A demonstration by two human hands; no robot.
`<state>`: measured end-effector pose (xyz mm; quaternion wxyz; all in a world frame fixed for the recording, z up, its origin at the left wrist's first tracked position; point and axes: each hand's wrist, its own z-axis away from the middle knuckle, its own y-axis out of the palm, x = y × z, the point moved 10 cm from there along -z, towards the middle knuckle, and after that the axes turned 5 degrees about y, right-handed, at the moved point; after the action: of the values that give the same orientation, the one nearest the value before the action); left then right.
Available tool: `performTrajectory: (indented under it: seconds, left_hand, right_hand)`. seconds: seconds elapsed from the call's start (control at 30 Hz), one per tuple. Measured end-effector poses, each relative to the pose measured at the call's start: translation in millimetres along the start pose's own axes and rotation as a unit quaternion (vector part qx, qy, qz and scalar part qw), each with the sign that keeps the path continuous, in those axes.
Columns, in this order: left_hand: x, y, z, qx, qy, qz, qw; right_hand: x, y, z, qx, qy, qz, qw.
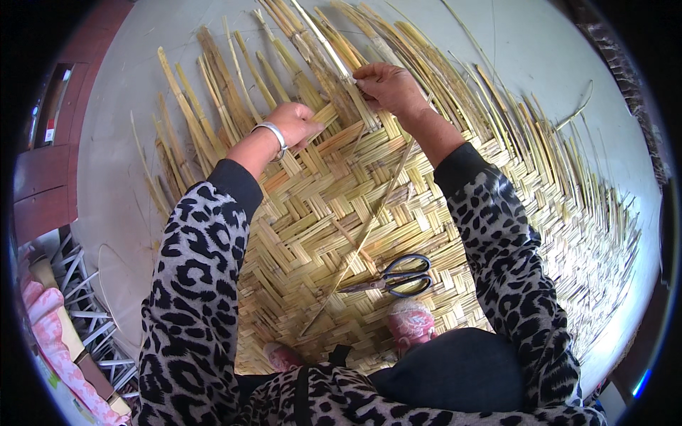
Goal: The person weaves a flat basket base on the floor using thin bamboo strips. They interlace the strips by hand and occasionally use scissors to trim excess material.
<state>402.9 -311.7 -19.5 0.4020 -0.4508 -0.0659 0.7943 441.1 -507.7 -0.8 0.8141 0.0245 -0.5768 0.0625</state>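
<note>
At the mat's far edge, right hand (387, 86) has its grip pinched tight on one pale bamboo strip (334, 53). Fingertips closed around it just where the loose ends leave the woven area. Strip's long axis runs away from the person, up and slightly left, parallel with the neighbouring loose strips (234, 78).

Left hand (295, 122) sits just beside, lower and to the left, silver bangle (273, 135) on the wrist. Grip is curled, knuckles up, fingers pressed onto the weave edge; can't tell whether it actually holds a strip or only pins one down. Hands are near each other but apart, right one further out and the only one on the held strip.

Woven bamboo mat (312, 213) lies flat on the pale floor (114, 177), herringbone pattern, unwoven ends fanning out along the top and right. One long thin splint (369, 220) lies loose diagonally across it, from near the right wrist down toward the person's feet.

Black-handled scissors (394, 277) rest on the mat close to the body, well apart from both hands, blades pointing left. Pink slipper (410, 321) just below them. Wire rack (89, 305) off the lower left.
</note>
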Motion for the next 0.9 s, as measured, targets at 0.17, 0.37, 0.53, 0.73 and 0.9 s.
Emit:
performTrajectory:
  seconds: [0.17,0.37,0.53,0.73,0.9]
  left_hand:
    - [-11,-5,-1,-0.049,0.008,-0.103,0.993]
    - [-25,-9,8,-0.095,0.044,-0.012,0.994]
    - [-11,-12,20,-0.089,0.009,0.057,0.994]
    - [-11,-4,23,-0.095,0.059,0.028,0.993]
    - [-8,-5,30,-0.171,0.105,0.032,0.979]
  right_hand:
    - [10,-8,4,-0.03,-0.039,0.042,0.998]
    - [30,-15,18,-0.037,-0.129,0.076,0.988]
    - [9,-21,15,-0.01,-0.03,0.001,1.0]
    - [-4,-26,20,-0.004,0.012,-0.034,0.999]
    - [-11,-48,22,-0.026,0.029,-0.015,0.999]
